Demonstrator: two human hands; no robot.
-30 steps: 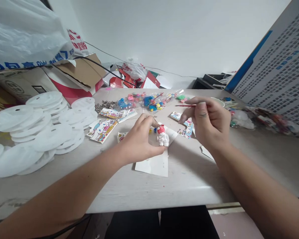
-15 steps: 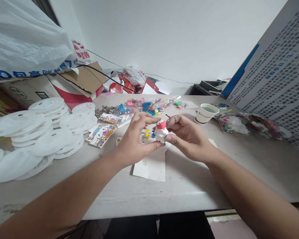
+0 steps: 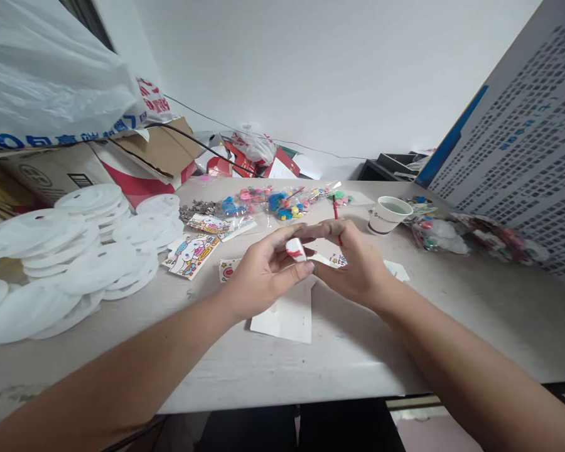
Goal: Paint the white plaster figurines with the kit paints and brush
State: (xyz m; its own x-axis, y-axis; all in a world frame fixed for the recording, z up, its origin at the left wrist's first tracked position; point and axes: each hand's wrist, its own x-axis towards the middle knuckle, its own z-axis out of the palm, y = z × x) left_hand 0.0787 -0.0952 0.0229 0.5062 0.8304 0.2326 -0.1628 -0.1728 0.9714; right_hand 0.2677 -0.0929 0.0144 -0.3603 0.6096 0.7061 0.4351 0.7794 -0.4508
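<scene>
One figurine [image 3: 296,250], white and red, is pinched in the drawn-in fingers of the left hand [image 3: 258,273] above the surface [image 3: 358,361]; beside it, curled fingers of the right hand [image 3: 355,267] hold a red brush [image 3: 336,209].

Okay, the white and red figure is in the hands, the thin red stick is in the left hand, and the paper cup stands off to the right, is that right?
Nearly: the head view shows the thin red stick in the right hand, not the left hand. The white and red figure and paper cup are as you say.
</scene>
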